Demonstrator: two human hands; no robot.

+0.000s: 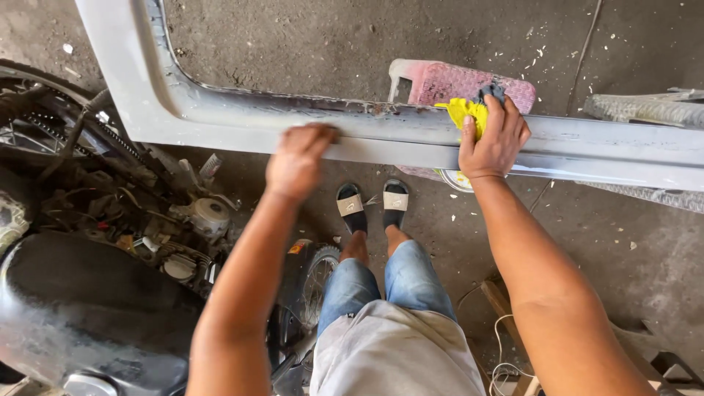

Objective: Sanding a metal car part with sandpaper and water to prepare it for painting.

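1. The person is standing over a long grey primed body panel (381, 136), which is lying across the scene at about waist height, its curved end rising at the upper left.
2. The right hand (493, 139) is pressing a yellow cloth (463, 111) against the panel's upper edge, fingers curled down over it, with something dark, perhaps an abrasive pad, poking out above the fingertips.
3. The left hand (297, 160) is resting on the panel's lower face, fingers bent over the ridge; it is blurred, and I cannot tell whether it is gripping anything or simply steadying the piece.
4. Judging by the surface, the work is looking partway through: scuffed, bare-looking patches are showing along the ridge between the two hands, while the stretch to the right is looking smoother and more even.
5. A pink block (455, 84) is sitting behind the panel, apparently propping it.
6. A dark motorcycle (95, 293) is standing at the left, close by the person's leg, and white flecks are lying scattered over the concrete floor (609, 235).
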